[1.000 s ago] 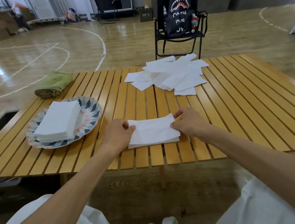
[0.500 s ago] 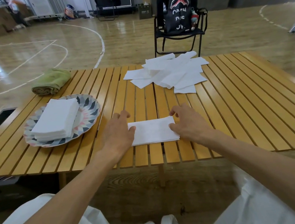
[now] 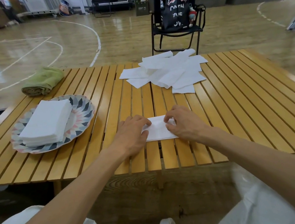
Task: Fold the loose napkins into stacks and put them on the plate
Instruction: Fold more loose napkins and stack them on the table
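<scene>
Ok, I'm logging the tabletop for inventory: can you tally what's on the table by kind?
Plate: 1
Stack of napkins on the plate: 1
Folded napkin under both hands: 1
Heap of loose napkins: 1 (sheets overlap, uncountable)
Rolled green towel: 1
Total: 5

Both hands, left hand (image 3: 133, 137) and right hand (image 3: 183, 124), pressing a folded napkin (image 3: 158, 130) at 6 o'clock, stacked plate (image 3: 84, 106) at 9, loose napkins (image 3: 168, 72) at 12.
</scene>
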